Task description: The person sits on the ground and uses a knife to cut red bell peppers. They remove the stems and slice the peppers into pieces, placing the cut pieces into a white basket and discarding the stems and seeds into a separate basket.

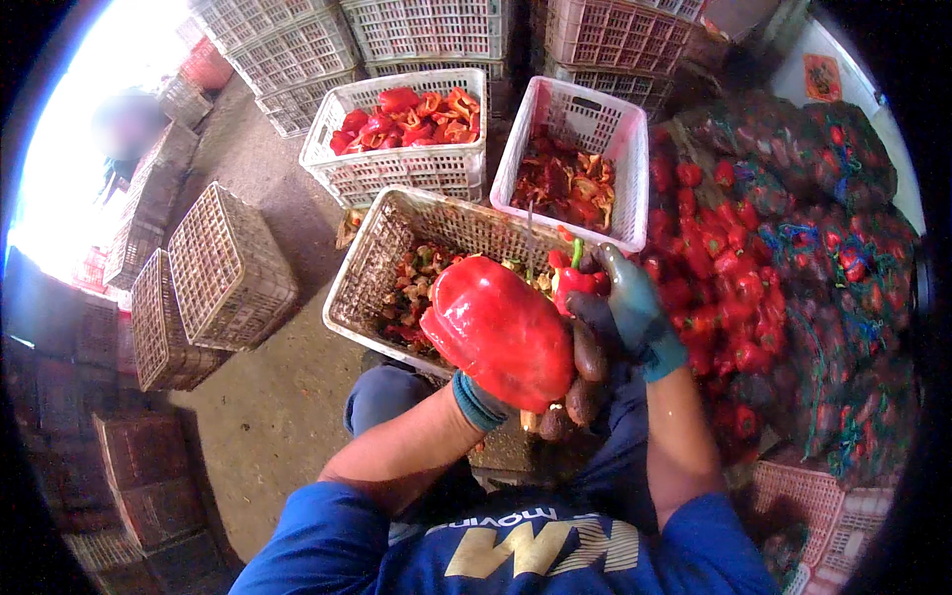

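A large red bell pepper (pixel 498 327) lies in my gloved left hand (pixel 584 372), whose dark fingertips curl round its right side and underneath. My right hand (pixel 632 297), in a teal and dark glove, is just right of it and holds a red pepper top with a green stem (pixel 576 279) between thumb and fingers. A thin blade (pixel 529 234) points up near that piece; its handle is hidden. Below both hands stands a dirty white plastic crate (pixel 357 260) with pepper cores and scraps inside.
Beyond are a crate of cut red peppers (pixel 401 160) and a crate of darker pepper pieces (pixel 636 178). Loose whole peppers (pixel 714 260) and full mesh sacks (pixel 833 312) lie at right. Upturned crates (pixel 230 268) stand left; stacked crates (pixel 431 30) rise behind. A blurred person (pixel 123 134) is far left.
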Demonstrator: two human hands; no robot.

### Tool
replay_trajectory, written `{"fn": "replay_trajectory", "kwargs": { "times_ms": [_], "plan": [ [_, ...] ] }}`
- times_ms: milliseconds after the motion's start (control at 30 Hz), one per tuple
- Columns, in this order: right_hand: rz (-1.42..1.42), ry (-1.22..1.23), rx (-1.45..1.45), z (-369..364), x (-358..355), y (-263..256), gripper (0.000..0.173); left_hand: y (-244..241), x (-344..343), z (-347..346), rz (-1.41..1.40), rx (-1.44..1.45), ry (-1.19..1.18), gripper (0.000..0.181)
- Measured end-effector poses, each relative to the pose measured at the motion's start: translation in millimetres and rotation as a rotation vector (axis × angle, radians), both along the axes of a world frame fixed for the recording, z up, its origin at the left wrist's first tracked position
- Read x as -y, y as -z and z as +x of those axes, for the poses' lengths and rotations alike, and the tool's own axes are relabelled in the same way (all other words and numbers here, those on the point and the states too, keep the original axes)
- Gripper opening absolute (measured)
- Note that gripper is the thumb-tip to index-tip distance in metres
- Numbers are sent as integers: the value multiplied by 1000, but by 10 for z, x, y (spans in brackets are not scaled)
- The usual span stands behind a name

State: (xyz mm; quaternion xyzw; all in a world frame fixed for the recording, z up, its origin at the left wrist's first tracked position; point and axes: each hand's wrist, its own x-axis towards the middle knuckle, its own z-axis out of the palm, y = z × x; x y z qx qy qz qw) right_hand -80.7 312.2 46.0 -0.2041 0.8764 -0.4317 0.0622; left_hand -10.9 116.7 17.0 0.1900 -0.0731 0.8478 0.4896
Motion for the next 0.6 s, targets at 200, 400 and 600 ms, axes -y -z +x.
{"fn": "replay_trajectory", "kwargs": {
  "times_ms": [200,400,600],
  "plan": [
    [-181,69,189,-51,-4,180,65,26,4,11,-297,0,-230,78],
    [-676,52,369,-36,6,165,55,-308,306,-50,-1250,-206,-781,28],
    [-87,90,-53,-1,1,187,60,-344,417,-91,-1616,-271,-789,32]
  ]
}}
